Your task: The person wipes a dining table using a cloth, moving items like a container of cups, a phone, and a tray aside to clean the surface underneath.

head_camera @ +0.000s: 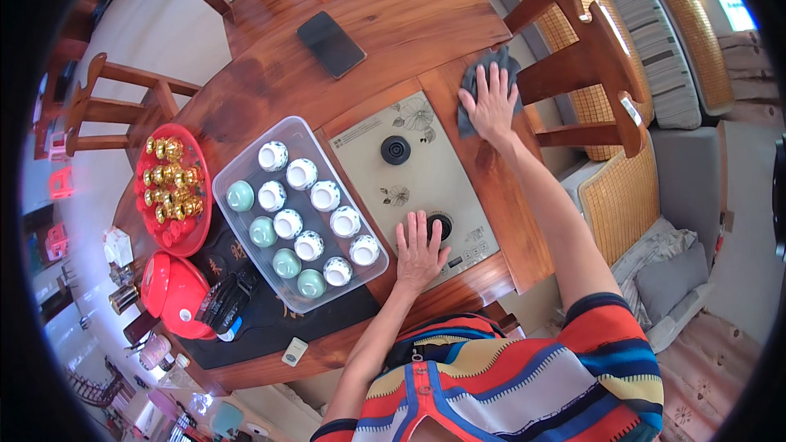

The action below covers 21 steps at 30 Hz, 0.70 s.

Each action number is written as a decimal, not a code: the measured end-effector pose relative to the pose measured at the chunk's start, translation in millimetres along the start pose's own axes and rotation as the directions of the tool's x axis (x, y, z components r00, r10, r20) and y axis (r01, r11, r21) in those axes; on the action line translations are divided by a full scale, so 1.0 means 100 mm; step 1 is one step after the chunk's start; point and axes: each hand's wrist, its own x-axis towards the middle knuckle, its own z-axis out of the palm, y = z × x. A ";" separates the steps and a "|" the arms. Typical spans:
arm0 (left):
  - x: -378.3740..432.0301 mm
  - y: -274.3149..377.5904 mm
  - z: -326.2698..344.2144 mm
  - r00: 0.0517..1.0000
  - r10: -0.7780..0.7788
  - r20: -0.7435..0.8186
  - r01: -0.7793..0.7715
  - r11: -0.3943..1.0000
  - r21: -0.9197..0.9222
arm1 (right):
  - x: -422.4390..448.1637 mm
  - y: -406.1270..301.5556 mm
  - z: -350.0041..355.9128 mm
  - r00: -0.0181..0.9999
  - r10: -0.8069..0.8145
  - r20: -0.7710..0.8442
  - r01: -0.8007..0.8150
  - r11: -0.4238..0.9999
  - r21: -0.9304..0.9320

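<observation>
My right hand [492, 105] lies flat over a dark grey cloth [468, 123], holding it against the table's right-hand side near a chair. The cloth is bunched beyond the fingertips, and the palm hides part of it. My left hand [419, 258] rests palm down, fingers slightly apart, on the near end of a beige glass tea-stove panel [424, 172] with printed flowers. Its fingers partly cover a round black burner [441, 227]. Farther along the panel sits another black round piece [395, 150]. Left of it, a clear plastic bin [295, 123] holds several upturned white patterned cups [302, 174] and green cups [263, 231].
A smartphone [331, 44] lies on the wooden table [424, 18]. A red tray [206, 215] carries gold cups [175, 147]. Near it are a red lidded container [175, 301], black plastic bags [230, 301] and a small white box [295, 351]. Wooden chairs [577, 67] surround the table.
</observation>
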 end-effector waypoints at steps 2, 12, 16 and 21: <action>0.01 0.02 -0.03 1.000 0.006 0.004 -0.006 1.000 -0.005 | 0.20 -0.09 0.05 1.000 0.020 -0.009 -0.020 1.000 0.006; -0.01 -0.01 0.02 0.999 -0.029 -0.045 0.028 0.999 -0.032 | -0.96 -0.58 -0.56 0.764 -0.617 0.187 0.574 0.783 0.240; -0.04 -0.04 0.04 0.995 -0.032 -0.090 0.022 0.994 -0.109 | -1.58 -0.45 -0.74 0.776 -0.582 0.243 0.509 0.806 0.304; -0.14 0.02 -0.06 0.991 -0.040 -0.125 0.012 0.977 -0.214 | -1.57 -0.44 -0.67 0.835 -0.498 0.236 0.445 0.862 0.243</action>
